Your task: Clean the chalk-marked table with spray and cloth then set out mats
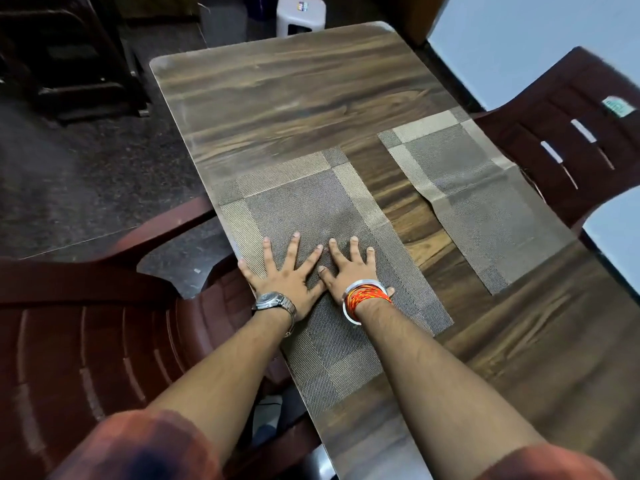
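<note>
Rust sleeves and bare forearms lead out to both grips, laid flat on a woven mat.
Left grip and right grip lie side by side, fingers apart and straight, palms pressing the near mat, clamped on nothing. The second mat lies right of the right grip and a little beyond it on the worktop, apart from the first, its outer edge creased. One maroon chair stands left of the left grip.
</note>
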A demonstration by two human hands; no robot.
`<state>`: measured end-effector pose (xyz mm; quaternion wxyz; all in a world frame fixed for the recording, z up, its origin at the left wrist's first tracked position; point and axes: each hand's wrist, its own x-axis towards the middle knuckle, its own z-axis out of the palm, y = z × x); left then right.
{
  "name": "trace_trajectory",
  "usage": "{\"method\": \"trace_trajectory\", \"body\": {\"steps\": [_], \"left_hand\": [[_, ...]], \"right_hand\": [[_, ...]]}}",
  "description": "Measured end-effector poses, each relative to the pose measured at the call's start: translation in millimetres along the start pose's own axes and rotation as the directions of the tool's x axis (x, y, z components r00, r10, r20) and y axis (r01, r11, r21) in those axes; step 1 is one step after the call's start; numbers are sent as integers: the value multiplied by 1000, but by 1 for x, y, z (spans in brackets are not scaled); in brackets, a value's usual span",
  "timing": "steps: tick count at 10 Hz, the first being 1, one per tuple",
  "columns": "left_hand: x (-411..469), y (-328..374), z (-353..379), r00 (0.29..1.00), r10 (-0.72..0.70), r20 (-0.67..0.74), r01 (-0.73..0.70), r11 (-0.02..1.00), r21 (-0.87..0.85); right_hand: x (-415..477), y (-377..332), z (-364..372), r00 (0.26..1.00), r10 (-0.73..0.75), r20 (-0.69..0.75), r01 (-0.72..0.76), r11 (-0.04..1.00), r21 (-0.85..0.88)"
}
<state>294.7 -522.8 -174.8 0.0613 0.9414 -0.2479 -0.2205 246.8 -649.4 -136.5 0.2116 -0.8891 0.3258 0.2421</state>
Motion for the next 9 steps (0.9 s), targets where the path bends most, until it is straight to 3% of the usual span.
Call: {"method": "trace_trajectory", "body": {"steps": [5,7,9], "left_hand": [[-6,1,-3,999,-25,43,25,1000,0],[-7,7,-20,994,-1,112,-10,996,93],[-22,40,-36,970,242,20,-243,961,136]], "right_hand": [[-9,-1,5,999,0,-43,2,999,36],[-36,27,10,956,-28,-292,40,999,33],[-71,80,-13,840,9,-543,10,999,32]]}}
